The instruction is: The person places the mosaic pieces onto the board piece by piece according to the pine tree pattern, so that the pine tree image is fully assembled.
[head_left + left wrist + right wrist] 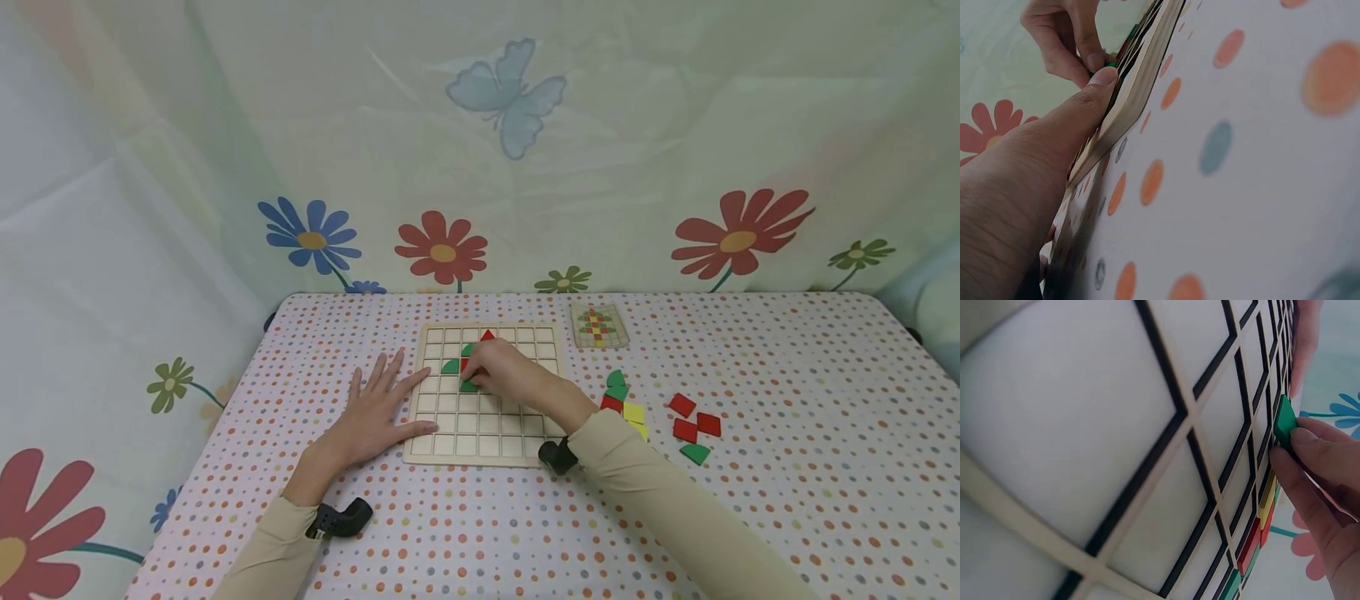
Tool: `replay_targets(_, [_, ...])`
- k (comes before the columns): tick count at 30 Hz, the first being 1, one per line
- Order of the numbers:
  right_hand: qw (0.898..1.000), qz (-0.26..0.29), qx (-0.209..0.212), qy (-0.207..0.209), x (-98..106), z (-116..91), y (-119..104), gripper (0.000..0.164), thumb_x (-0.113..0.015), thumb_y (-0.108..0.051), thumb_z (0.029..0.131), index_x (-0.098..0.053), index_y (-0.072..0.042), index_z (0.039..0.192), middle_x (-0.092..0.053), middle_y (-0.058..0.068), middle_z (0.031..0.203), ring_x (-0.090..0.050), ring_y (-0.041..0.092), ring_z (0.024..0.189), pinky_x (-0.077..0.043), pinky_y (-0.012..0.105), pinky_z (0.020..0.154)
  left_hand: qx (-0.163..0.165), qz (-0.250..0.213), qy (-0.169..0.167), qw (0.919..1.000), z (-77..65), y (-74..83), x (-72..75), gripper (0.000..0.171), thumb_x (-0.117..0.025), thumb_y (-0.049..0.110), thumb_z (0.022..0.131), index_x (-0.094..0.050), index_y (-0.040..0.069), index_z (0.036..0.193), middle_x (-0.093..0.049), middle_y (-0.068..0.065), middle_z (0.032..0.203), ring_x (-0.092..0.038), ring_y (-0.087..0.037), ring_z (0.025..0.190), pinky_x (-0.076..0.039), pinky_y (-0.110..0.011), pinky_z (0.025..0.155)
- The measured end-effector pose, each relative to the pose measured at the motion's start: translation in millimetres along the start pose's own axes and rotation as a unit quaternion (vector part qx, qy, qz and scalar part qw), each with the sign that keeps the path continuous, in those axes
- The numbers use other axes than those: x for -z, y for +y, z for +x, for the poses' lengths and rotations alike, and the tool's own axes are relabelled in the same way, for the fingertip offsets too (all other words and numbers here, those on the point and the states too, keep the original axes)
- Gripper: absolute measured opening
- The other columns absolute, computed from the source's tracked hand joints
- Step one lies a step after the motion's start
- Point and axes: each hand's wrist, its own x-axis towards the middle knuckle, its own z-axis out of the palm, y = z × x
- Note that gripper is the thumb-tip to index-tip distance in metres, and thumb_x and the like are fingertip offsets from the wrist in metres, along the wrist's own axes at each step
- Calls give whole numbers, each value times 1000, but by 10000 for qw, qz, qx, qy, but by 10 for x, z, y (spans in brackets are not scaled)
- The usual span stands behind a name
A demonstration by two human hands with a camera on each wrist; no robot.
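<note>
A wooden grid board (480, 447) lies flat on the table. My left hand (372, 421) is spread at its left side, with the thumb and a fingertip on the frame. Over the board's middle, my right hand (510, 372) pinches a green quarter-round tile (1284, 422) between thumb and finger, close to a grid cell. Several tiles sit in the cells nearby: a red triangle (488, 335), green tiles (450, 367), and, in the right wrist view, yellow (1267, 499) and red tiles (1249, 545). My right hand partly hides these in the head view.
Behind the board's right corner lies a pattern card (611, 336) with a coloured design. To the right are loose tiles: green (617, 385), yellow (633, 412), several red (685, 431) and another green quarter-round (695, 453). The dotted tablecloth (450, 533) meets a flowered curtain (337, 150) behind.
</note>
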Motion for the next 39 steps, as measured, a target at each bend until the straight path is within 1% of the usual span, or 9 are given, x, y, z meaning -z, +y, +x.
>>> replay_targets(7, [9988,-420,-142,-187,-15,38,-46,11,-77,5,92,-82,2,101,-74,10,98,-71,24,97,-59,24,84,-6,-34,-13,10000,0,0,7,88,-68,64,93,-36,25,165,-3,-14,176,5,-41,160,6,-72,121])
replay_targets(10, [9978,-615,-60,-244,-19,41,-71,10,-76,4,92,-83,1,99,-73,9,95,-71,22,94,-58,21,81,3,-43,-28,10000,-4,-9,1,88,-67,65,93,-36,25,165,-3,-14,176,5,-42,160,6,-72,121])
replay_targets(12, [9965,-793,45,-276,-16,42,-90,11,-74,5,94,-83,-1,93,-70,7,90,-68,19,88,-55,18,75,9,-46,-34,10000,-5,-12,-2,88,-67,65,93,-35,26,165,-2,-14,176,5,-41,160,7,-72,121])
replay_targets(16, [9913,-1249,257,-322,-11,48,-122,25,-71,5,96,-78,-7,77,-61,2,80,-54,10,73,-44,18,64,-2,-35,-7,10000,-4,-17,-8,87,-66,65,94,-35,26,165,-2,-14,176,5,-41,160,6,-72,121])
replay_targets(20, [9859,-1600,384,-308,-18,49,-141,29,-70,7,95,-73,-9,71,-60,1,78,-48,8,69,-39,19,62,-10,-38,-17,10000,-2,-16,-9,88,-66,65,94,-35,26,165,-2,-14,176,5,-41,160,6,-72,121])
replay_targets(26, [9799,-1940,215,-403,-16,45,-217,19,-72,4,95,-78,-6,81,-64,5,82,-61,13,73,-47,22,62,-41,-49,3,10000,-2,-6,10,88,-68,63,93,-35,25,165,-3,-15,175,4,-42,160,6,-72,121])
replay_targets(30, [9662,-2499,142,-615,-11,68,-277,11,-76,2,93,-81,-5,88,-68,7,88,-67,17,80,-56,23,67,-61,-51,21,10000,-3,1,22,88,-69,62,93,-35,24,165,-4,-15,175,4,-42,160,6,-72,121])
replay_targets(32, [9623,-2638,163,-648,-12,70,-283,10,-76,3,93,-82,-5,89,-69,8,91,-68,18,82,-57,24,69,-58,-51,16,10000,-4,1,22,88,-69,62,93,-36,24,165,-4,-16,175,3,-42,160,5,-72,121])
replay_targets(39, [9709,-2346,222,-429,-49,15,-245,8,-76,1,93,-81,-4,91,-68,6,90,-70,17,84,-57,22,69,-43,-111,-11,9999,-12,19,28,88,-69,61,93,-36,23,165,-4,-16,175,4,-42,160,6,-72,121])
